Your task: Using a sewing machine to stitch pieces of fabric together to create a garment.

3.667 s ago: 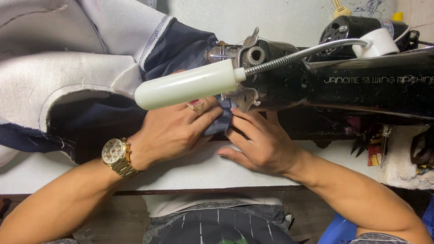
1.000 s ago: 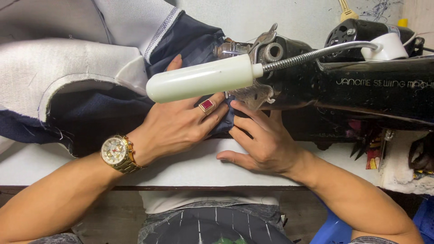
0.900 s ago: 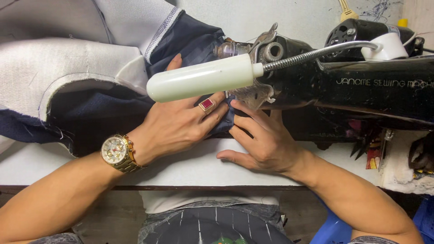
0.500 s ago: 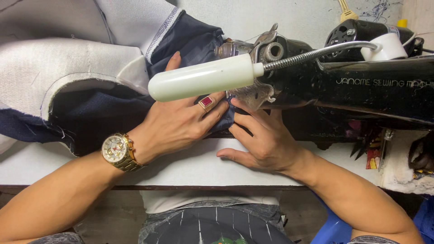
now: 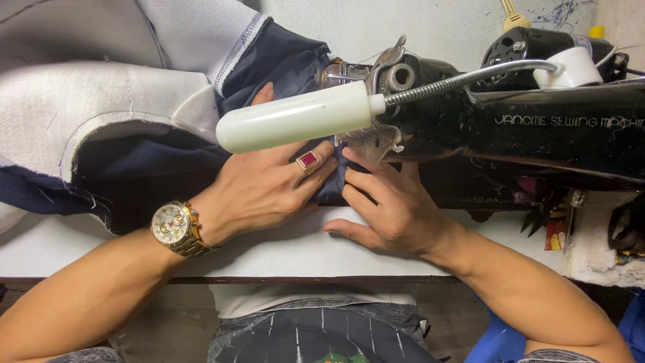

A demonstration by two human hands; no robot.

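**Two hands pressing dark cloth at the sewing machine**

Both hands lie flat on the dark blue cloth [image 5: 168,181] just in front of the sewing machine [image 5: 537,128]. The left hand [image 5: 262,188], with ring and gold watch [image 5: 173,226], has crept closer to the machine's needle end than a few seconds ago, its fingers spread and pressed down, closed on nothing. The right hand [image 5: 393,215] rests beside it, fingertips pinning the cloth edge, likewise holding nothing. The cloth appears to be advancing under the needle. A white lamp [image 5: 295,124] on a bendy neck juts from the machine and hides the needle. Grey lining [image 5: 80,134] bunches left of the machine on the white table [image 5: 282,242].
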